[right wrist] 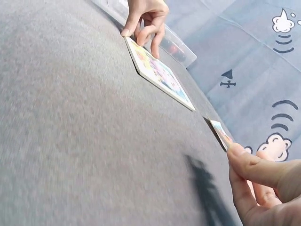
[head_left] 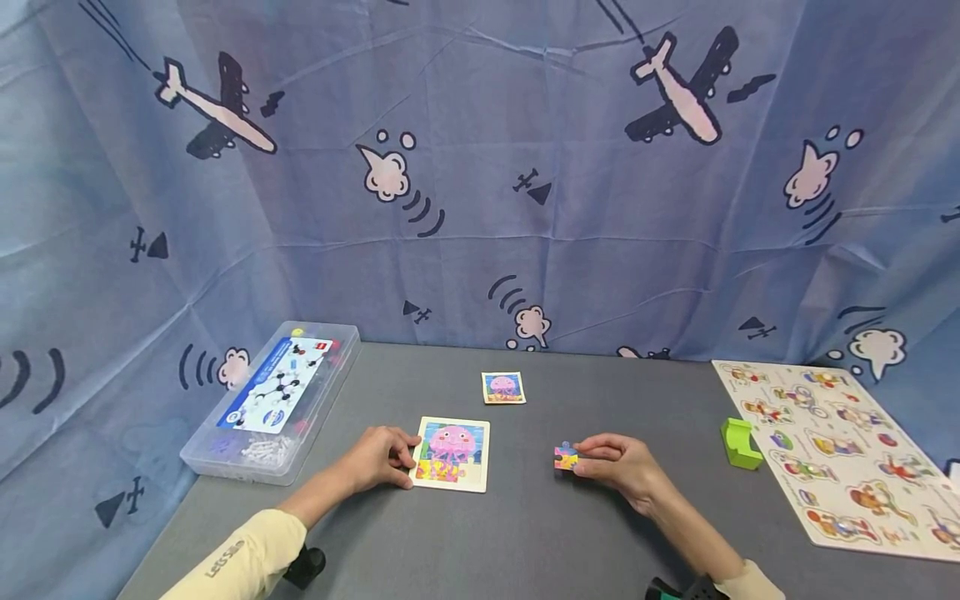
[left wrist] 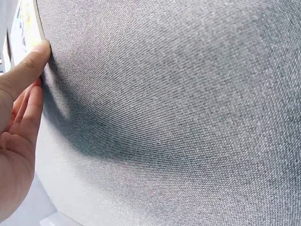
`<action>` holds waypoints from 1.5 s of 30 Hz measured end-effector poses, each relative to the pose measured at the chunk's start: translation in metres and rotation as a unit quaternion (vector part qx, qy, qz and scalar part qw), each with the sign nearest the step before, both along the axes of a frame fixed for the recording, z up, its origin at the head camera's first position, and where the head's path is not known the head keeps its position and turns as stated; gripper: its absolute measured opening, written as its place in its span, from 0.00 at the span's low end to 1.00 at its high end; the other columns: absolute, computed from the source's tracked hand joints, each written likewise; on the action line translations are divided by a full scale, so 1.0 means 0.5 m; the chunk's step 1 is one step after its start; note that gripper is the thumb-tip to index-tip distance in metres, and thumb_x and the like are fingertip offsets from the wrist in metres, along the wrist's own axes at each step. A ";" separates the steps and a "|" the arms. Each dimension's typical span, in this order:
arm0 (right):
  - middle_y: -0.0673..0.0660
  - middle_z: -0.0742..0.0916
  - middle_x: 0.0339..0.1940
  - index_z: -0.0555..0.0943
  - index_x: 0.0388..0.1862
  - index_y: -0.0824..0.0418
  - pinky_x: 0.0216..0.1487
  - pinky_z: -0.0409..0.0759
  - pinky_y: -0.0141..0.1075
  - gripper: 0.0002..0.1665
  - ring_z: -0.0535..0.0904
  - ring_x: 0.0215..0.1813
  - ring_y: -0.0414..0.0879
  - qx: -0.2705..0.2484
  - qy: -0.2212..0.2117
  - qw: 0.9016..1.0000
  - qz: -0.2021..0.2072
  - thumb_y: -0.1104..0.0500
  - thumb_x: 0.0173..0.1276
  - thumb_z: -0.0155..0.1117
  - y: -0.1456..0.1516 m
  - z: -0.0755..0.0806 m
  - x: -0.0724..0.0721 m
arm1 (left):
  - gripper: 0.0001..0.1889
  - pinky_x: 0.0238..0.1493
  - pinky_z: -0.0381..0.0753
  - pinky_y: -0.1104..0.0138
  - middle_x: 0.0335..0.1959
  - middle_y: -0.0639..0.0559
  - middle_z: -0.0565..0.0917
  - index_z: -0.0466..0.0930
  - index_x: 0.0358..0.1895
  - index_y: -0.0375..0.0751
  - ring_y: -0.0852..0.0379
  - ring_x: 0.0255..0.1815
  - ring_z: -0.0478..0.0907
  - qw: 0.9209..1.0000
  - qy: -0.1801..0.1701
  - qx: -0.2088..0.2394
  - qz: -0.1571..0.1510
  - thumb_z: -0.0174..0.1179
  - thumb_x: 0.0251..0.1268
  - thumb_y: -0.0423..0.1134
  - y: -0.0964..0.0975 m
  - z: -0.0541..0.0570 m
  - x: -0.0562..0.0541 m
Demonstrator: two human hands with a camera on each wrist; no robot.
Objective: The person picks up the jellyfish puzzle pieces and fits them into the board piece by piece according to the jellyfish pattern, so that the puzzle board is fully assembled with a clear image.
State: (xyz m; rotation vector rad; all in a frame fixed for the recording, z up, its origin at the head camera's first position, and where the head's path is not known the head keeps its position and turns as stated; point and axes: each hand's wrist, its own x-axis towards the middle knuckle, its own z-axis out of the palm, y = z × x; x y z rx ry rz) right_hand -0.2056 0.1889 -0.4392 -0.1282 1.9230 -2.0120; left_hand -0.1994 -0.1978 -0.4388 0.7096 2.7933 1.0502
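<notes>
A square jigsaw puzzle (head_left: 452,454) with a pink jellyfish picture lies flat on the grey table, its pale tray bare at the lower right corner. My left hand (head_left: 384,457) holds its left edge, thumb near the lower corner and fingers bent; in the left wrist view the thumb (left wrist: 35,63) touches the tray's rim. To the right, my right hand (head_left: 618,467) pinches a pink, yellow and blue jigsaw piece (head_left: 566,456) between thumb and fingers. A small jellyfish picture card (head_left: 503,388) lies behind the puzzle.
A clear plastic case (head_left: 273,400) with a molecule-model label stands at the left. On the right are a bright green block (head_left: 741,443) and a large board with cartoon figures (head_left: 847,458). A blue cloth with planes (head_left: 480,192) hangs behind the table.
</notes>
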 end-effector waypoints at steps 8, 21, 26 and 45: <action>0.52 0.88 0.39 0.81 0.38 0.65 0.40 0.82 0.34 0.13 0.83 0.37 0.40 -0.015 -0.006 1.000 0.002 0.74 0.54 0.70 -0.040 0.003 -0.002 | 0.10 0.37 0.79 0.71 0.48 0.36 0.83 0.83 0.23 0.37 0.40 0.51 0.79 1.000 -0.002 -0.001 0.002 0.77 0.37 0.29 0.000 0.000 0.001; 0.54 0.88 0.38 0.81 0.37 0.65 0.39 0.82 0.33 0.13 0.83 0.37 0.40 -0.029 -0.001 1.000 0.006 0.76 0.53 0.69 -0.097 -0.009 -0.003 | 0.10 0.36 0.80 0.72 0.48 0.35 0.83 0.83 0.23 0.36 0.40 0.49 0.80 1.000 0.013 0.006 -0.008 0.77 0.37 0.29 -0.002 -0.001 -0.001; 0.54 0.88 0.38 0.81 0.37 0.67 0.40 0.82 0.33 0.13 0.83 0.37 0.40 -0.037 0.003 0.999 0.009 0.76 0.53 0.69 -0.116 -0.013 -0.001 | 0.10 0.35 0.80 0.72 0.48 0.34 0.82 0.83 0.23 0.35 0.40 0.49 0.80 1.000 0.009 0.010 -0.010 0.77 0.37 0.28 -0.002 0.001 -0.001; 0.56 0.88 0.36 0.81 0.36 0.70 0.38 0.82 0.32 0.13 0.84 0.35 0.39 -0.081 0.013 0.996 0.019 0.77 0.51 0.70 -0.182 -0.037 0.011 | 0.10 0.38 0.80 0.69 0.49 0.35 0.82 0.83 0.24 0.35 0.40 0.51 0.79 1.000 -0.009 0.006 0.001 0.77 0.38 0.28 -0.002 -0.001 0.000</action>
